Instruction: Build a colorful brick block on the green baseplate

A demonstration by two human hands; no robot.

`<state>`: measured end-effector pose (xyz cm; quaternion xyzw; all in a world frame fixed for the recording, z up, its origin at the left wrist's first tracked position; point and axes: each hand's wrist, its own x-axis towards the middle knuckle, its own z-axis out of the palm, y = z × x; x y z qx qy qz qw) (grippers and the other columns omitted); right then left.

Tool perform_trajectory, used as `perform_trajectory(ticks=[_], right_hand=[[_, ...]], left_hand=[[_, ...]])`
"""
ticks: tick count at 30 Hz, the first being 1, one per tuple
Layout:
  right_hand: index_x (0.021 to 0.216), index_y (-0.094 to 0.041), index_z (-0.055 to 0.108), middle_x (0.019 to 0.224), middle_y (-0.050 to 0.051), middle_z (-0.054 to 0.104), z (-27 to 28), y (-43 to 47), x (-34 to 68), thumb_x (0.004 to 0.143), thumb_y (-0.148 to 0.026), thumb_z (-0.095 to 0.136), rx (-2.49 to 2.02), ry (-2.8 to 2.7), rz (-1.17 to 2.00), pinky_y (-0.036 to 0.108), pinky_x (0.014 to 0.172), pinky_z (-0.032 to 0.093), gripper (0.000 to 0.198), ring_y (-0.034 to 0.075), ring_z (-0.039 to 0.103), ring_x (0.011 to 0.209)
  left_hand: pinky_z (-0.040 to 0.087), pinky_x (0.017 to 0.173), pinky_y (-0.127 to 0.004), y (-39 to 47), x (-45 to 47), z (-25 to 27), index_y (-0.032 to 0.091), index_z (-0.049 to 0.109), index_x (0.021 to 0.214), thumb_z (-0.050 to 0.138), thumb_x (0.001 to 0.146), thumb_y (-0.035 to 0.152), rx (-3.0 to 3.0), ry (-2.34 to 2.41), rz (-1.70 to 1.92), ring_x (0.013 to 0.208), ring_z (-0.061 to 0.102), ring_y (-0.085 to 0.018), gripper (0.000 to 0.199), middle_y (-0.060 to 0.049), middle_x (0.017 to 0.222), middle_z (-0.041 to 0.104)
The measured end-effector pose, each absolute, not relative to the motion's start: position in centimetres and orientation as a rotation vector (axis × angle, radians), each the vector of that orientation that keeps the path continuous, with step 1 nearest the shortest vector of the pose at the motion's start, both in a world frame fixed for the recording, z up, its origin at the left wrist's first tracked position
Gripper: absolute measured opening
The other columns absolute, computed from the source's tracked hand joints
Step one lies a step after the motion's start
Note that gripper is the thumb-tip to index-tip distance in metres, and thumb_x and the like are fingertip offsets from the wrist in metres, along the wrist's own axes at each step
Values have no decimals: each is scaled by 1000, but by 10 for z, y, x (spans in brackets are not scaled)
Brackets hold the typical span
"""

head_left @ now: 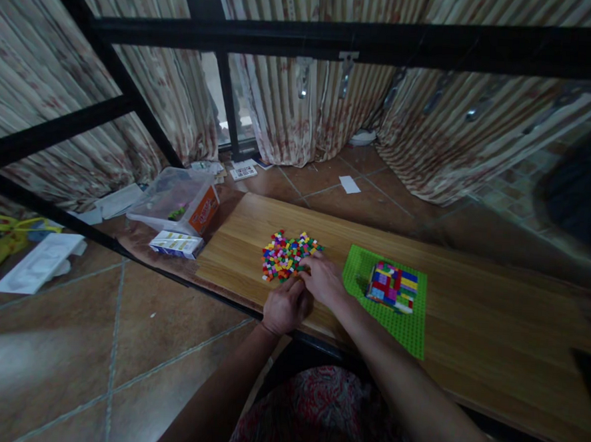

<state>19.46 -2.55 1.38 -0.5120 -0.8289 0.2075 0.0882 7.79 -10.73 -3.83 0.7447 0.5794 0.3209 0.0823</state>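
Note:
My left hand (285, 307) is closed at the near edge of a loose pile of small coloured toy bricks (281, 253). Right beside it, my right hand (323, 281) reaches over the pile's near right side with its fingers bent together. The fingertips of both hands meet, and whatever is between them is hidden or too small to name. To the right lies a green studded baseplate (356, 258). On it stands a blocky multicoloured brick build (392, 287) with red, blue, yellow, pink and white bricks on top.
The wooden board (480, 312) carries the bricks and baseplate. At its left end are a clear plastic bin (164, 196) with an orange label and a small white-and-blue box (176, 244). A dark metal bar (306, 41) crosses before striped curtains (301, 128). White packaging (37, 263) lies on the floor.

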Motion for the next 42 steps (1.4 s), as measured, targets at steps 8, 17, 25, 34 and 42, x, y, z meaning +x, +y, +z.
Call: perform_trajectory(ticks=[8, 17, 25, 34, 42], right_hand=[[94, -21, 66, 108, 5, 61, 13, -22, 188, 82, -19, 61, -1543, -2478, 644, 29, 88, 43, 14, 18, 58, 101], [97, -16, 68, 110, 12, 64, 26, -24, 181, 86, -18, 53, -1661, -2543, 575, 30, 81, 47, 19, 21, 62, 97], [103, -17, 63, 103, 10, 69, 37, -39, 191, 90, -23, 50, -1573, -2267, 653, 28, 85, 45, 19, 19, 63, 96], [97, -21, 67, 89, 3, 72, 37, -92, 275, 89, -25, 50, -1393, -1706, 887, 26, 69, 49, 20, 15, 66, 76], [102, -19, 64, 80, 4, 72, 5, -109, 359, 86, -45, 55, -1611, -1245, 815, 30, 62, 54, 31, 18, 69, 66]], left_hand=[[54, 76, -29, -107, 78, -38, 20, 58, 101, 50, 86, 19, 2211, 1715, 984, 91, 65, -18, 17, -8, 101, 66], [53, 72, -29, -106, 75, -38, 21, 58, 100, 53, 84, 20, 2240, 1752, 1004, 87, 66, -19, 16, -9, 105, 67], [46, 60, -25, -103, 74, -32, 20, 57, 86, 51, 86, 22, 2313, 1761, 999, 73, 64, -17, 7, -6, 81, 65], [47, 64, -26, -101, 74, -37, 20, 60, 87, 52, 89, 25, 2354, 1790, 1037, 73, 64, -18, 10, -6, 80, 67], [49, 66, -27, -99, 73, -37, 19, 63, 91, 53, 89, 24, 2355, 1791, 1056, 79, 67, -18, 12, -8, 89, 71]])
